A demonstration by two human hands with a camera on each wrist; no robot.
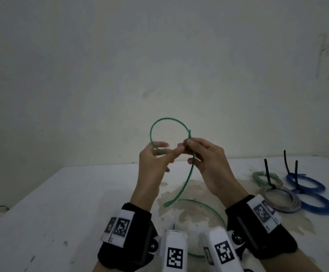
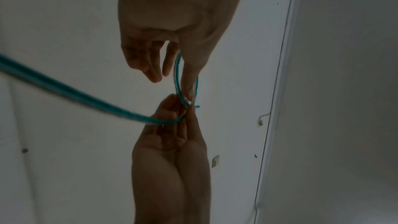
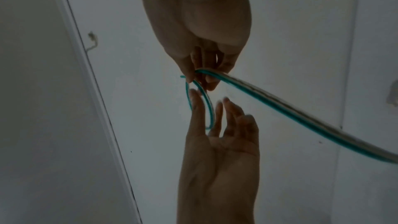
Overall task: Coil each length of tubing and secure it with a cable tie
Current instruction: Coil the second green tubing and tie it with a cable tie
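Observation:
A thin green tubing (image 1: 167,118) is held up over the white table (image 1: 61,193), bent into one loop. My right hand (image 1: 187,146) pinches the loop where it crosses, and a short end sticks out above the thumb. The rest of the tubing hangs down and curves across the tabletop toward me. My left hand (image 1: 161,150) has its fingers straight and spread at the loop's lower left, with the tubing passing across them. In the left wrist view the tubing (image 2: 178,74) runs between thumb and fingers of the left hand (image 2: 172,86). In the right wrist view the right hand (image 3: 200,81) grips the tubing (image 3: 280,106).
At the right of the table lie tied coils: a grey one (image 1: 281,199), two blue ones (image 1: 306,183) and a pale one (image 1: 265,177), with black cable-tie tails (image 1: 266,169) sticking up. A brownish stain (image 1: 189,193) marks the tabletop under my hands. A wall stands close behind.

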